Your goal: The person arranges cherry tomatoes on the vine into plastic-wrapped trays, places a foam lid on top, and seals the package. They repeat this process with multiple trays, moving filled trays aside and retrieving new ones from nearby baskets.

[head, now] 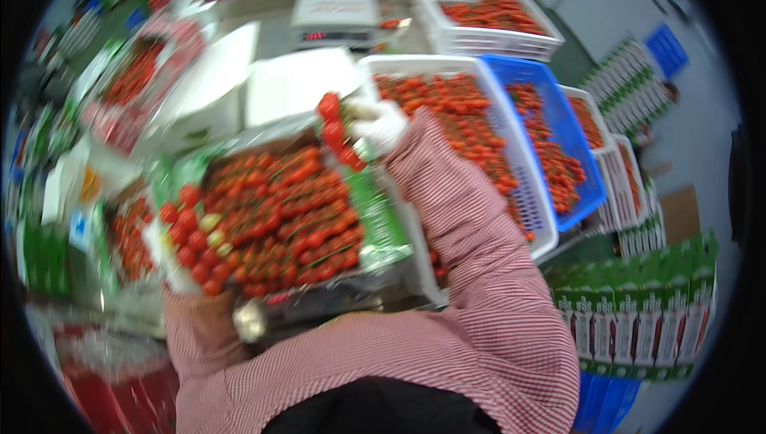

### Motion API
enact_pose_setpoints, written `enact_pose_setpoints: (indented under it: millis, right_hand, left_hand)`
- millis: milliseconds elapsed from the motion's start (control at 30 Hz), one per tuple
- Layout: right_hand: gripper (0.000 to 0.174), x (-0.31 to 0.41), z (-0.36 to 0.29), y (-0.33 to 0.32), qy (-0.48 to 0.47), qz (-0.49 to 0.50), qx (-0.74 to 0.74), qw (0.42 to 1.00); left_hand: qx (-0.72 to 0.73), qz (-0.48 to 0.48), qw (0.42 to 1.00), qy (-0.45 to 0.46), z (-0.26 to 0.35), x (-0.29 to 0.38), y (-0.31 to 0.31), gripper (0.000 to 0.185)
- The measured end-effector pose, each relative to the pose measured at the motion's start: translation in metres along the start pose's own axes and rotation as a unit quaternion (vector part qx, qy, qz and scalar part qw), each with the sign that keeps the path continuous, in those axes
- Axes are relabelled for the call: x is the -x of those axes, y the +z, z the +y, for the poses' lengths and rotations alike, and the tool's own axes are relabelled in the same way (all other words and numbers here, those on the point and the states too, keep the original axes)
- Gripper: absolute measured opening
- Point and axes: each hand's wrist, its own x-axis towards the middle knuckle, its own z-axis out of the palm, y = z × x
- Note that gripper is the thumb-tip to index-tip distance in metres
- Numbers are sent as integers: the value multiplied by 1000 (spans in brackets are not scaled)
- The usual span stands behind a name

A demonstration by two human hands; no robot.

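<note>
In my gloved left hand rests a cluster of cherry tomatoes, mostly red with a few pale yellow ones. My right hand, in a white glove, grips a short truss of red cherry tomatoes. Between the two hands sits a box packed with rows of cherry tomatoes on the vine. Green and clear plastic film is folded outward over the box's right side. The left hand's fingers are mostly hidden behind its cluster.
Right of the box stand a white plastic crate and a blue crate, both holding tomatoes. Farther back are a digital scale and another white crate. White foam boxes lie behind the packed box. Green printed cartons stand at lower right.
</note>
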Motion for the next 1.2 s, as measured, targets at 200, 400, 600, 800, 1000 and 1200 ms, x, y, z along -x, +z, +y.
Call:
enact_pose_setpoints:
  millis: [200, 400, 600, 800, 1000, 1200]
  right_hand:
    - [48, -91, 34, 71, 23, -107, 615, 781]
    - [47, -102, 65, 89, -12, -252, 714, 653]
    - [61, -45, 96, 89, -159, -141, 667, 714]
    - [52, 41, 63, 40, -341, -83, 420, 837]
    - [33, 225, 23, -137, -219, 181, 419, 862]
    - [22, 377, 4, -402, 189, 365, 611, 676]
  left_hand:
    - [104, 50, 986, -123, -36, 30, -26, 66]
    - [95, -5, 986, -139, -55, 34, -26, 72]
    - [117, -19, 983, -142, -79, 30, 1, 65]
    - [115, -96, 971, -186, -127, 29, 60, 68]
    - [0, -65, 965, -254, -240, 24, 144, 69]
    - [-35, -68, 940, -333, -318, 15, 212, 69]
